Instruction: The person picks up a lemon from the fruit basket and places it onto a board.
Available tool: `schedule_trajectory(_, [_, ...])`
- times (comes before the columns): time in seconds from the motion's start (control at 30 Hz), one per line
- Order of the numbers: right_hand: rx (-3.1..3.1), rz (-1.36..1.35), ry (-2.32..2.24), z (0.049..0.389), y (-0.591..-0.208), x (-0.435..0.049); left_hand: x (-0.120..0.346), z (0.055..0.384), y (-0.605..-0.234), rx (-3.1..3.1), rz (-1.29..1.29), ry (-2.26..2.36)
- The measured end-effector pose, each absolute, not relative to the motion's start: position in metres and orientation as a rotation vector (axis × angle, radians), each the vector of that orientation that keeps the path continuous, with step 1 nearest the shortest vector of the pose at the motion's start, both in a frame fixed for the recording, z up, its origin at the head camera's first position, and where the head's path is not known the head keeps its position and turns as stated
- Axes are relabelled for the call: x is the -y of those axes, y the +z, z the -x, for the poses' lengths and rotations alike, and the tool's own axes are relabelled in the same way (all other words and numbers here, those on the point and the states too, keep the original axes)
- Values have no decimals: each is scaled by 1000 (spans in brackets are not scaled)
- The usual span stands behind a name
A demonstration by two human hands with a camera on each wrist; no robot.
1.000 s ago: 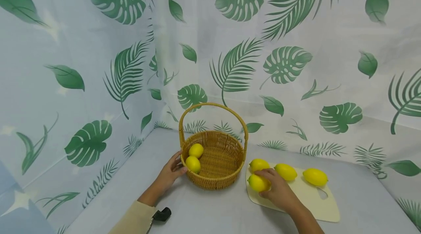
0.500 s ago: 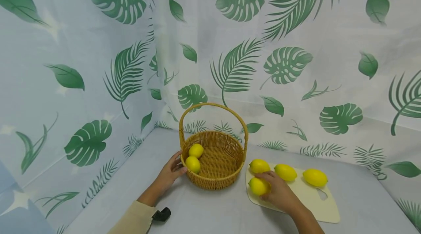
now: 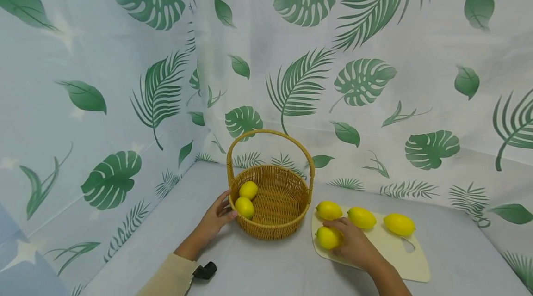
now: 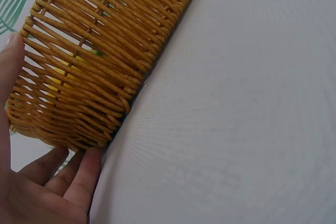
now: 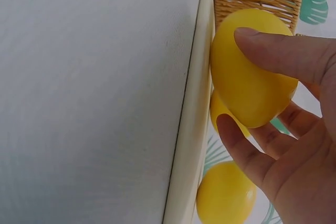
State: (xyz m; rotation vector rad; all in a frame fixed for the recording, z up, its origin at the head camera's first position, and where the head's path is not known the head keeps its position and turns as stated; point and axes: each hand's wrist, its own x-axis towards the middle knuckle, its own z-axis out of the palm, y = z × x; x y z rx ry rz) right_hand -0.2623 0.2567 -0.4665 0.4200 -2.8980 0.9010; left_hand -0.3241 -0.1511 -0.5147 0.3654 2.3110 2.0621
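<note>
My right hand point(image 3: 359, 246) holds a yellow lemon point(image 5: 252, 72) at the left end of a cream cutting board point(image 3: 395, 256). Its thumb lies over the lemon, with fingers bent around the other side. Low on the board, the lemon seems to touch the surface. To the left stands a round wicker basket point(image 3: 275, 232) with a tall arched handle, two lemons point(image 3: 244, 207) lying inside against its left wall. From outside, my left hand point(image 3: 213, 218) rests on the basket's left side, its fingertips point(image 4: 93, 156) against the weave and its thumb near the rim.
Three more lemons point(image 3: 399, 225) lie along the board's back edge. A black device point(image 3: 205, 271) sits at the left sleeve's cuff. Behind the white tabletop point(image 3: 283, 268) hang leaf-patterned sheets point(image 3: 258, 32).
The right hand and its lemon have shifted very slightly right and toward the person, and the lemon has turned a little. The left hand and basket stay put.
</note>
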Motion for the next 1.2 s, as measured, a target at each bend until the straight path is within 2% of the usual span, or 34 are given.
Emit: schedule_trajectory(1.2, [2879, -440, 934, 262, -459, -261, 151, 323, -515, -2336, -384, 2043])
